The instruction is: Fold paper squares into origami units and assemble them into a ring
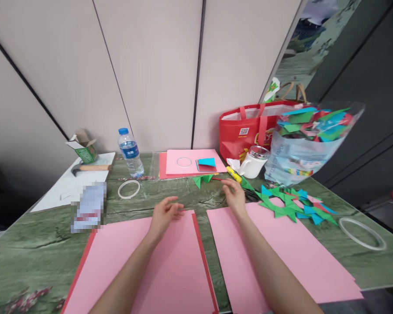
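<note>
My left hand (165, 215) is over the top edge of the left stack of pink paper (134, 261), its fingers loosely bent and apart, with nothing seen in them. My right hand (235, 196) reaches past the right stack of pink paper (294, 257), fingers loosely curved and apart. A thin red stick-like thing (218, 179) lies by its fingertips; whether they touch it I cannot tell. Close by are a yellow glue stick or marker (233, 174), a folded green paper piece (201, 179) and black scissors-like handles (251, 195), partly hidden.
Folded green and blue paper stars (281, 205) lie right, beside a white ring (362, 234). Behind stand a white mug (254, 162), a red bag (232, 135) and a plastic bag of paper pieces (298, 152). Left are a water bottle (131, 153), tape roll (129, 189) and hammer (91, 168).
</note>
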Available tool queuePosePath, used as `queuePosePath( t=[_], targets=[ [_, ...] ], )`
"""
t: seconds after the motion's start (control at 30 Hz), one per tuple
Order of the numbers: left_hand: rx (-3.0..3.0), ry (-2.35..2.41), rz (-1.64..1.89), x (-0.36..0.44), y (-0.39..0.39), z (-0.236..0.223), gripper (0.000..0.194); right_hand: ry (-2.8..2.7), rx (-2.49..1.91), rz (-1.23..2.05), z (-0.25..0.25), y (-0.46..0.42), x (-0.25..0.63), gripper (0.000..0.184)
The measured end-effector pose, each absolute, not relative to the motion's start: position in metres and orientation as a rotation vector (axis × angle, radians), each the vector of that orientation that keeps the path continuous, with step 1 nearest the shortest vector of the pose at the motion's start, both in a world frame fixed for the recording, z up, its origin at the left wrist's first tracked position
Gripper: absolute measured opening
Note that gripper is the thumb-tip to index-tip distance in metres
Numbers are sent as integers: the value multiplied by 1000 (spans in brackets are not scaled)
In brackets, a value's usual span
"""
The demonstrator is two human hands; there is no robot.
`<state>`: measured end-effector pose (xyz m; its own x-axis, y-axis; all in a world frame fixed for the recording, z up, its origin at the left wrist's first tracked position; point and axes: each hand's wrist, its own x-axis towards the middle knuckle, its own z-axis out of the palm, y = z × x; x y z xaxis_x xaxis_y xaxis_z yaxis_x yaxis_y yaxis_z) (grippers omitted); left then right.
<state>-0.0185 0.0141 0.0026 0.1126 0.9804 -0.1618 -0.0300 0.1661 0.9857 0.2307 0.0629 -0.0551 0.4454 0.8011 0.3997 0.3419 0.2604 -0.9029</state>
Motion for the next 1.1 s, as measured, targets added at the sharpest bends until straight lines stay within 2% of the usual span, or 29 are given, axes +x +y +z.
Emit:
queuePosePath(
  t=[0.17,0.37,0.57,0.7,0.83,0.93,1.1],
  targets=[
    [1099,1166,1006,-17,13,-2,37,-1552,-1360,451,-67,63,207,33],
    [1111,1126,983,-13,9,-6,30,-1588,-1472,545,-76,75,212,48],
    [1128,1130,958,-13,9,-8,25,-1602,-1548,409,-70,79,198,39],
    [1134,1135,948,-12,9,-7,24,-1357,-1382,453,-64,75,192,24],
    [1136,1143,951,-12,8,-6,25,-1052,-1277,459,-56,73,193,30],
    [1114,1143,976,-12,9,-7,28,-1060,-1234,478,-51,71,189,41],
    [1098,1182,1054,-11,11,-10,31,-1324,-1224,501,-47,64,173,28]
  ],
)
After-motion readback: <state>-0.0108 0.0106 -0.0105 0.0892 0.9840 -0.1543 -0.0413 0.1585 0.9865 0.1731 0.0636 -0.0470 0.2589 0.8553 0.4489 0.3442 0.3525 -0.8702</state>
